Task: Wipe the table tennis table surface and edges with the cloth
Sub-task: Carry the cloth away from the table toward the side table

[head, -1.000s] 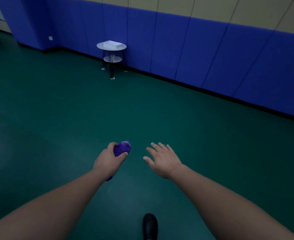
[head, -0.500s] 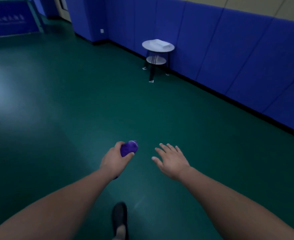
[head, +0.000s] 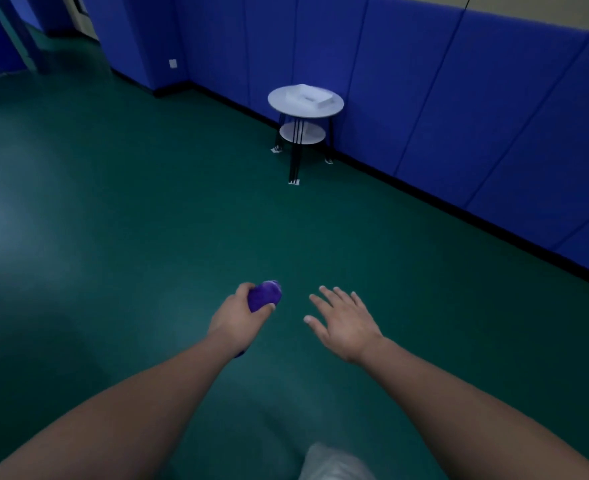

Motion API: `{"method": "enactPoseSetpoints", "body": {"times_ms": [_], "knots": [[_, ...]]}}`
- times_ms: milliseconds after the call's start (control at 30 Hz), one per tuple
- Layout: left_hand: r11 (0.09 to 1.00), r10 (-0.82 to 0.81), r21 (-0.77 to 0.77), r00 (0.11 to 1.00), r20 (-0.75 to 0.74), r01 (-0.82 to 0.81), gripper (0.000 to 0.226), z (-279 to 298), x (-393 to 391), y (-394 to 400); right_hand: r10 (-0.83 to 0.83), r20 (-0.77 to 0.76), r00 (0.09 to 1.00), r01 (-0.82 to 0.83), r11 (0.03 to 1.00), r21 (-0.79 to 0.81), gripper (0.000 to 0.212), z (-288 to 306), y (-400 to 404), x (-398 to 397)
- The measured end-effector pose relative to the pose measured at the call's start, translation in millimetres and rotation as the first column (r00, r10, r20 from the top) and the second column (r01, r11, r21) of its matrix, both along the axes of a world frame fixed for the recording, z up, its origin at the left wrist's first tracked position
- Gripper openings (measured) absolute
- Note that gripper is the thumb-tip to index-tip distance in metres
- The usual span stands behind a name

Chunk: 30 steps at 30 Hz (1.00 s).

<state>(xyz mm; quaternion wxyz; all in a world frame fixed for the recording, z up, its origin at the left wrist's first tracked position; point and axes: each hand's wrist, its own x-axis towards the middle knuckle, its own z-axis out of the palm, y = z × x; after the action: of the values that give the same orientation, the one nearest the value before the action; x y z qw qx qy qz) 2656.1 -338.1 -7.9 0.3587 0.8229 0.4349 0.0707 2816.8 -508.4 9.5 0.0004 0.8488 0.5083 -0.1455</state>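
Left hand point(head: 237, 320) grips the purple cloth point(head: 264, 295), right hand point(head: 346, 322) spread (side table point(head: 305, 102) now nearer, more central).

left hand point(head: 237, 320) grips purple cloth point(head: 264, 295) | right hand point(head: 346, 323) fingers spread | green floor point(head: 147, 220)

round white side table point(head: 305, 110) by blue padded wall point(head: 459, 98) | white box point(head: 308, 96) on top | green floor point(head: 113, 220)

L hand point(head: 235, 320): grip curled round cloth point(head: 264, 295) | R hand point(head: 344, 320): fingers spread, holding nothing
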Motion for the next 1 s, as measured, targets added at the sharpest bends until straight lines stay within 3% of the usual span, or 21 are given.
{"method": "enactPoseSetpoints", "body": {"times_ms": [233,567,667,767,900,1000], "knots": [[0.999,-0.006,-0.035,1.000,-0.008,0.005,0.056,-26,181,129,-0.003,-0.027,1.000,0.003,1.000,-0.014,0.067,-32,133,178],[0.986,0.152,-0.064,0.988,0.018,-0.151,0.053,-4,376,317,0.078,-0.043,0.996,-0.079,0.996,-0.029,0.068,-12,327,410],[0.968,0.214,-0.146,0.975,0.058,-0.204,0.049,-5,430,377,0.082,-0.056,0.995,-0.083,0.996,-0.018,0.068,-14,389,462],[0.926,0.289,-0.294,0.946,0.149,-0.237,0.046,-15,495,442,0.049,-0.130,0.990,-0.049,0.999,0.007,0.070,-26,461,509],[0.867,0.316,-0.474,0.907,0.277,-0.157,0.037,-18,592,533,0.004,-0.282,0.960,0.013,0.998,0.058,0.071,-37,568,568],[0.769,0.387,-0.632,0.856,0.343,-0.095,0.018,-10,664,595,-0.159,-0.561,0.812,0.247,0.965,0.084,0.065,-35,645,612]]}}
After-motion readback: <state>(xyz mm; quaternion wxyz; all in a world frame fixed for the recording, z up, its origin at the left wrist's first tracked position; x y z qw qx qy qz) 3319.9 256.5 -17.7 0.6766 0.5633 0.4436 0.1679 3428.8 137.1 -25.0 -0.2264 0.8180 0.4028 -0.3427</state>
